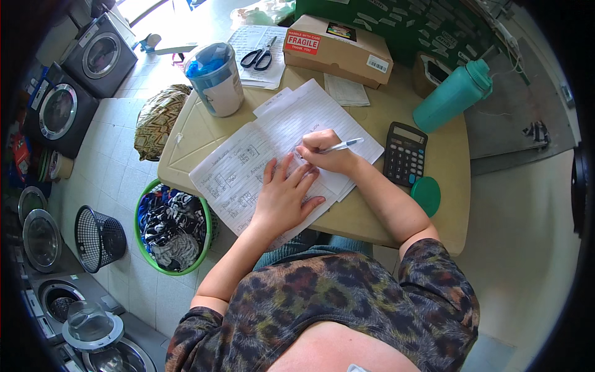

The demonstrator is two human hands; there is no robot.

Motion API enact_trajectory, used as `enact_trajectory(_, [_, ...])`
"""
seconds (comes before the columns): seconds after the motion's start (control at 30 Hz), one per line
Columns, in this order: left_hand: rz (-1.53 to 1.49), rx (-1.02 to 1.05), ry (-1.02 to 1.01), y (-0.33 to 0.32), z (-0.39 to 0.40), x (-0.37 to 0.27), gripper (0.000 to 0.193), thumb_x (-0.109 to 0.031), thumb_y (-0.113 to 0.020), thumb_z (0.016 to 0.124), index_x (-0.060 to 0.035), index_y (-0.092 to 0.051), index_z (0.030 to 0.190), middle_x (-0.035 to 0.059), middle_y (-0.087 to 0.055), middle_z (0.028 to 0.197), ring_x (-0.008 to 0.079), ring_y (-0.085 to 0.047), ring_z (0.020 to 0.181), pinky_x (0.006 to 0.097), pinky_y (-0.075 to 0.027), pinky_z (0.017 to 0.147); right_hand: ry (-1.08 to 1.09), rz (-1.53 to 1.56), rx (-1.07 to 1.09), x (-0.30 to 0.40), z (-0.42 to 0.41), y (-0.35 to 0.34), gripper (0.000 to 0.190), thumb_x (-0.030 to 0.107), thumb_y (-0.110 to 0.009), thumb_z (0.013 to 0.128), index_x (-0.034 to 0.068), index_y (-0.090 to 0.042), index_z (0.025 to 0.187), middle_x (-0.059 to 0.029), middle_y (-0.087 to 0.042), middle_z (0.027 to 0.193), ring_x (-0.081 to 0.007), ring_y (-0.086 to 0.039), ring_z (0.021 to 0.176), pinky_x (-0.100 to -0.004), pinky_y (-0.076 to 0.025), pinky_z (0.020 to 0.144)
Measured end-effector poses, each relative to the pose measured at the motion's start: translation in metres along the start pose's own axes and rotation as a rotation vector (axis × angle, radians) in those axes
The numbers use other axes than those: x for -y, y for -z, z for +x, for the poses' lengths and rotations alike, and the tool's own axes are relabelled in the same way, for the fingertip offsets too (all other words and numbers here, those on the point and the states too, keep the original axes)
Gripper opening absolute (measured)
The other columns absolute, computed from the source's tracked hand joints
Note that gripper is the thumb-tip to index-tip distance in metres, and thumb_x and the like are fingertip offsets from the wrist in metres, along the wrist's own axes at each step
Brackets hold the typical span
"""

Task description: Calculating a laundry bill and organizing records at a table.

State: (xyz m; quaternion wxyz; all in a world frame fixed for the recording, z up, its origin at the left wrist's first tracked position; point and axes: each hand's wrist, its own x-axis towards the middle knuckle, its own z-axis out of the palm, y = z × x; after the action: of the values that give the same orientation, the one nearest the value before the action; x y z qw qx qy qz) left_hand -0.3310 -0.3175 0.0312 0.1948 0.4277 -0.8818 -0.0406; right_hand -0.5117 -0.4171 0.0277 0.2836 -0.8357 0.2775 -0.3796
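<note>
An open lined notebook (246, 162) with handwriting lies tilted on the yellowish table (446, 186). My right hand (327, 151) grips a clear-barreled pen (346, 143), its tip hidden by my fingers over a small paper slip (332, 179) on the notebook. Flat on the page, with fingers spread, rests my left hand (286, 197); its fingertips touch the slip's area near the right hand. A black desk calculator (405, 153) lies right of the notebook, beside a round green lid (426, 196). Black-handled scissors (260, 56) rest on written sheets (274, 76) beyond the notebook.
A cardboard box (337, 51), a teal bottle (451, 97) and a plastic tub (216, 83) stand on the table. On the floor at left are a green-rimmed laundry basket (207, 232) full of clothes, a dark basket (100, 239) and a patterned bundle (160, 121). Washing machines (58, 109) line the left side.
</note>
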Motion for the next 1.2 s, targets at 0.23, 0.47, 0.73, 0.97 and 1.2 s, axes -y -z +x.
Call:
enact_trajectory(0.23, [-0.009, -0.003, -0.001, 0.0009, 0.0003, -0.0004, 0.051, -0.051, -0.055, 0.092, -0.0155, -0.059, 0.129, 0.0069, -0.054, 0.134, 0.0332, -0.036, 0.137, 0.0543, -0.017, 0.115, 0.023, 0.000, -0.049, 0.0009, 0.0001, -0.0004, 0.032, 0.001, -0.063, 0.083, 0.000, -0.040, 0.061, -0.0107, -0.037, 0.055, -0.0199, -0.036, 0.049, -0.0348, -0.034, 0.049])
enact_trajectory(0.47, [-0.015, -0.003, 0.000, 0.0002, -0.0001, -0.0001, 0.051, -0.051, -0.055, 0.092, -0.0154, -0.060, 0.128, 0.0061, -0.054, 0.134, 0.0331, -0.036, 0.137, 0.0541, -0.017, 0.115, 0.062, -0.008, -0.002, -0.0047, -0.0005, 0.0010, 0.028, 0.001, -0.061, 0.082, 0.000, -0.041, 0.063, -0.0135, -0.041, 0.056, -0.0252, -0.039, 0.048, -0.0379, -0.036, 0.049])
enact_trajectory(0.73, [-0.013, 0.000, -0.005, 0.0015, 0.0006, -0.0001, 0.052, -0.051, -0.055, 0.092, -0.0155, -0.059, 0.129, 0.0061, -0.054, 0.134, 0.0333, -0.036, 0.137, 0.0538, -0.017, 0.115, 0.035, -0.031, -0.046, -0.0007, -0.0017, 0.0002, 0.026, 0.000, -0.060, 0.080, 0.000, -0.041, 0.062, -0.0145, -0.042, 0.056, -0.0260, -0.040, 0.048, -0.0376, -0.037, 0.049])
enact_trajectory(0.97, [0.002, 0.033, 0.005, 0.0033, 0.0009, -0.0009, 0.054, -0.053, -0.050, 0.094, -0.0139, -0.059, 0.130, 0.0049, -0.054, 0.136, 0.0331, -0.035, 0.138, 0.0544, -0.017, 0.115, 0.018, -0.033, -0.050, 0.0001, -0.0007, 0.0011, 0.025, -0.001, -0.060, 0.080, -0.001, -0.042, 0.063, -0.0147, -0.043, 0.057, -0.0261, -0.040, 0.048, -0.0371, -0.037, 0.049])
enact_trajectory(1.2, [-0.011, 0.021, 0.004, 0.0028, 0.0005, -0.0007, 0.055, -0.053, -0.050, 0.094, -0.0139, -0.060, 0.130, 0.0050, -0.054, 0.137, 0.0332, -0.035, 0.138, 0.0545, -0.017, 0.115, -0.019, -0.051, -0.098, -0.0002, 0.0000, -0.0013, 0.024, 0.001, -0.061, 0.080, 0.000, -0.043, 0.064, -0.0140, -0.042, 0.056, -0.0262, -0.040, 0.048, -0.0372, -0.038, 0.050])
